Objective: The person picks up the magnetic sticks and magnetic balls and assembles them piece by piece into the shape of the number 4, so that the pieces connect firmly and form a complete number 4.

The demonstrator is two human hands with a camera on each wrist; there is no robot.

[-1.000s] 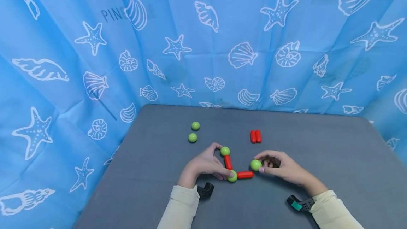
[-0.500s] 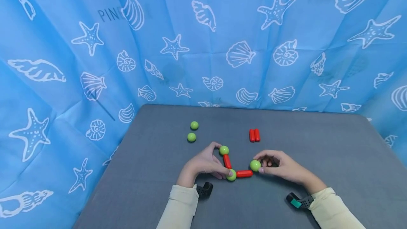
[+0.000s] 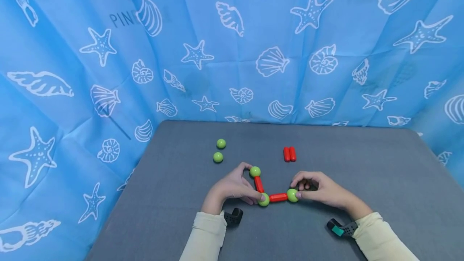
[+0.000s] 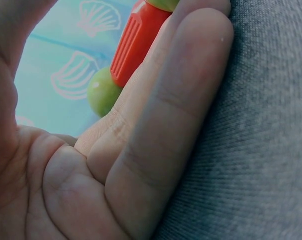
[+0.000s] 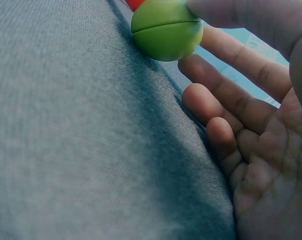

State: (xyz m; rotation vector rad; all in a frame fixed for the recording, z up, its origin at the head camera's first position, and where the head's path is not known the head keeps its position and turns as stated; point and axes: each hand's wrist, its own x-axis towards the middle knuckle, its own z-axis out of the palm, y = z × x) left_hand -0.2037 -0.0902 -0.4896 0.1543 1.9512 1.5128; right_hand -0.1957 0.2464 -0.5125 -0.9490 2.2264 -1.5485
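Note:
On the grey table lies an angled chain of green balls and red rods. My left hand (image 3: 233, 184) holds its left side, thumb on the corner ball (image 3: 264, 199) and index finger at the upper ball (image 3: 255, 171); a red rod (image 3: 259, 184) joins these two. From the corner a second red rod (image 3: 278, 197) points right, its far end against another green ball (image 3: 293, 195). My right hand (image 3: 322, 190) pinches that ball. In the right wrist view the thumb lies on this seamed green ball (image 5: 165, 35). The left wrist view shows a ridged red rod (image 4: 131, 47) partly behind fingers.
Two loose green balls (image 3: 218, 157) lie toward the back left. Two red rods (image 3: 290, 154) sit side by side at the back, right of the middle. A blue curtain (image 3: 224, 63) with shells and starfish hangs behind the grey table (image 3: 380, 160).
The right hand's green ball has moved down to the right end of the lower red rod, closing the gap there. My left hand stays on the chain.

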